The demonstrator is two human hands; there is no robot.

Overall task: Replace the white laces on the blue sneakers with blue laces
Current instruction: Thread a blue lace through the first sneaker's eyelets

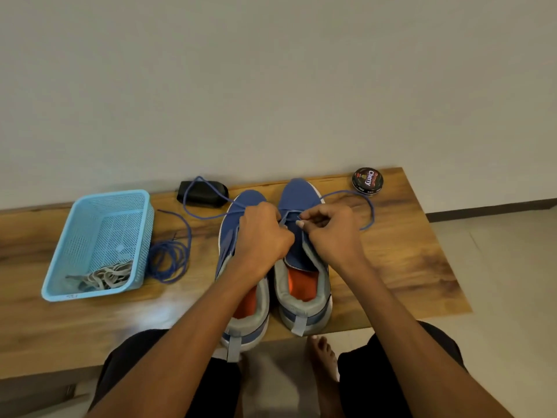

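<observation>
Hands meet over two blue shoes on a wooden table (407,254). The left hand (262,233) is curled over the front of the right shoe (304,260) and pinches the blue lace (366,206) there. The right hand (328,233) is just beside it, and its fingers pinch the same lace near the front holes. One end of the lace loops away past the right hand and lies on the table. The other end runs out from the left hand, over the left shoe (241,267) and across a black thing (203,193) behind it. Far to the left of the left hand sits a light blue basket (126,203) with the white laces (105,276) inside. A second blue lace (168,257) lies coiled between the basket and the left shoe. A round black tin (367,180) stands beyond the right hand.
</observation>
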